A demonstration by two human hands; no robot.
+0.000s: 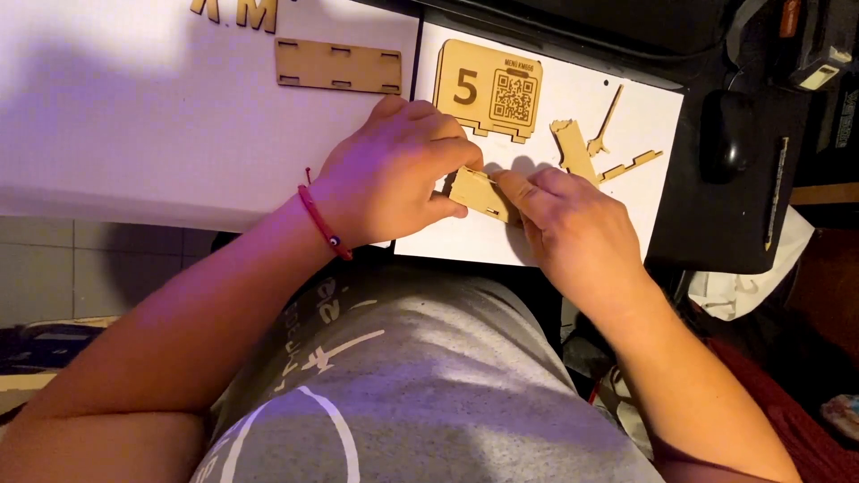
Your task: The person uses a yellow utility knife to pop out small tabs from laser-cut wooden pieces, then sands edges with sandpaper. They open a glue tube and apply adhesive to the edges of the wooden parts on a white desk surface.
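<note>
1. At far left, a long flat wooden strip (338, 66) with notched edges lies on a white sheet (134, 134), well apart from the hands, as if set aside.
2. The person's left hand (394, 174), a red cord bracelet (322, 224) at its wrist, is curled over the near end of a small flat wooden piece (480, 192), thumb and fingertips pinching it to steady it.
3. The small wooden piece sits between both hands, just above a second white sheet (447, 241), tilted slightly.
4. Behind it lies a square wooden plaque (488, 89) with tabs along its lower edge, face up.
5. The right hand (573, 224) grips the piece's other end, forefinger pressed along its top edge, seemingly to guide it.
6. Right of the hands, several thin wooden offcuts (595, 148) lie loose within reach.
7. At far right, a dark computer mouse (727, 134) rests on a black pad (716, 241).
</note>
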